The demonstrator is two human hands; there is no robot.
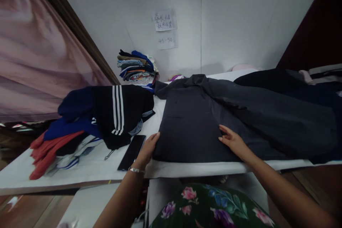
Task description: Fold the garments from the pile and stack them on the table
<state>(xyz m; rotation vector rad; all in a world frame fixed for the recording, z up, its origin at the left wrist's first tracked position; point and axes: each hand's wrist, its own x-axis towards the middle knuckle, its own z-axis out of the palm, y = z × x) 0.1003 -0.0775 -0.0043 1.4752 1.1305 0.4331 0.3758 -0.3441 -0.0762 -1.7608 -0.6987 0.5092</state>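
Observation:
A dark grey collared jacket (192, 124) lies spread over the white table, its collar pointing away from me and a long sleeve stretching off to the right. My left hand (148, 146), with a bracelet at the wrist, has its fingers closed on the jacket's left edge; some fingertips are hidden. On the jacket's right part rests my right hand (233, 142), thumb and fingers apart and touching the cloth. Just left of my left hand is a black phone (131, 153), lying flat on the table.
Loosely heaped clothes, with a black striped garment (123, 114) on top, lie at the left. A folded stack of clothes (137, 66) stands by the wall. More dark clothes (275, 78) lie at the right. Handwritten paper notes (165, 19) hang on the wall.

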